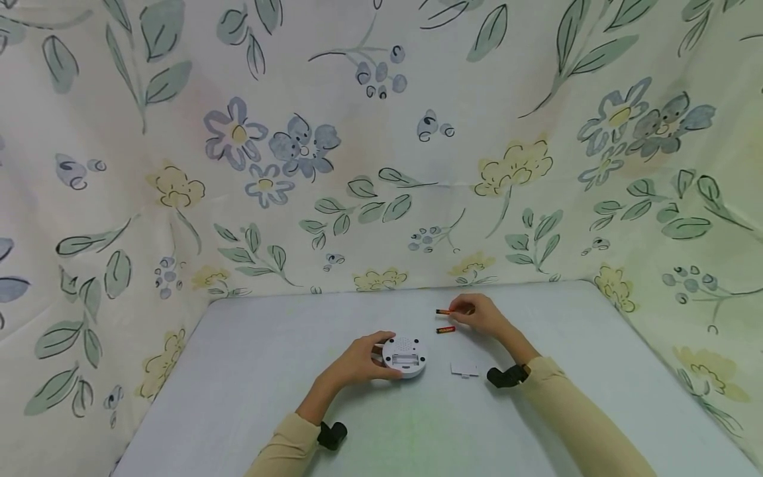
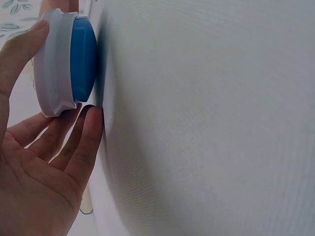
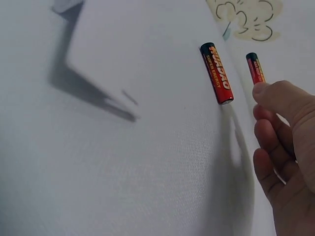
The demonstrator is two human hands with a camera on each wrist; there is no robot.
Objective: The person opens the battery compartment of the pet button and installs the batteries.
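On the white table (image 1: 417, 430), the left hand (image 1: 360, 361) holds a round white case (image 1: 405, 358). The hand is spread about as wide as the case, with the thumb on the near side and a finger on the far side. From the left wrist, the thumb presses on the white edge, and more fingers are bent below it. The case has its battery slot (image 1: 406, 360) facing up, with small dark dots around it. Its blue part (image 2: 83, 59) faces down to the table. I cannot tell if the blue part touches the table.

On the other side, the right hand (image 1: 481, 317) is almost closed. It pinches the end of one red and black battery (image 3: 254, 66) between thumb and finger. The rest of its fingers are bent under the thumb. The other battery (image 3: 216, 73) lies on the table just beside that one, a bit nearer to the person. It is red and dark too, with big yellow letters on it.

A flat white lid (image 1: 464, 369) lies on the table to the right of the case, nearer to the person than the batteries. Behind the table hangs a cloth (image 1: 334, 265) with flowers and leaves.
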